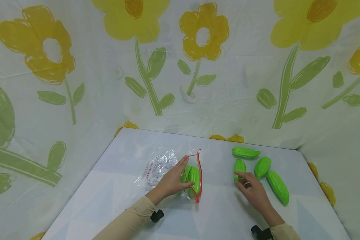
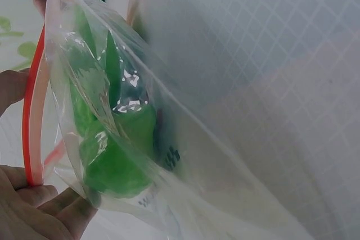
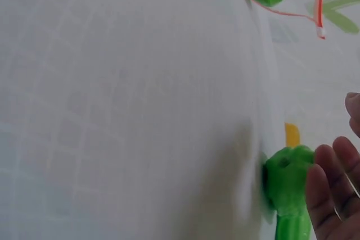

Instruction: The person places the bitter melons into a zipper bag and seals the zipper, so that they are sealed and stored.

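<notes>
The left hand [image 1: 171, 182] pinches the red-edged mouth of a clear bag [image 1: 180, 171] and holds it open toward three o'clock; green gourds [image 1: 191, 178] already lie inside. At three o'clock from the bag, the right hand [image 1: 252, 190] rests with relaxed, spread fingers on the near end of one loose gourd [image 1: 239, 166], gripping nothing. That gourd's long axis runs twelve to six, level with the bag's mouth. Three other gourds [image 1: 277, 186] lie on the table [image 1: 114, 200] beyond it, so the right hand is nearer them all.
</notes>
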